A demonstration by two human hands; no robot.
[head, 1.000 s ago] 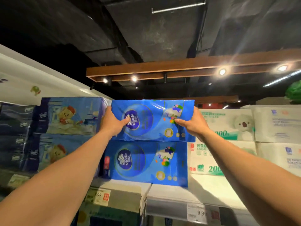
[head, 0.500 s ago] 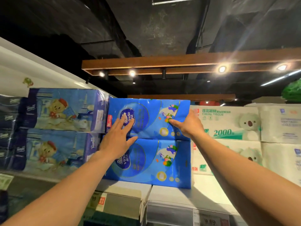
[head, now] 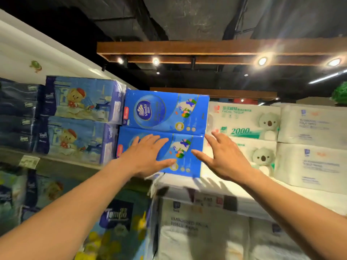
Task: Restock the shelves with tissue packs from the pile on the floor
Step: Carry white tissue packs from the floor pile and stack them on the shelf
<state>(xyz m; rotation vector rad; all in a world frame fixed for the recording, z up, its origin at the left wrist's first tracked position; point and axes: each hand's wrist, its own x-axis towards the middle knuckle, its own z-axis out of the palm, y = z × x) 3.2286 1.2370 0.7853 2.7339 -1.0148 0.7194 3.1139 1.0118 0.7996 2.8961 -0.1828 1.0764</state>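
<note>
Fingers of left hand and right hand have spread, releasing the glossy blue rectangular tissue pack, now stacked mid-frame: restocked.

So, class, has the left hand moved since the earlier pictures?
Yes. The left hand has dropped from the upper blue pack to the front of the lower blue pack.

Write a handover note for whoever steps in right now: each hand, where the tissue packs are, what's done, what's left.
Left hand: open, fingers straight across the front of the lower blue pack; contact unclear.
Right hand: open, holding nothing, by that pack's right edge.
Upper blue pack stacked on the lower one on the shelf, between bear packs and koala packs.
Done: both blue packs shelved.
Left: fetch more from the floor pile, out of view.
</note>
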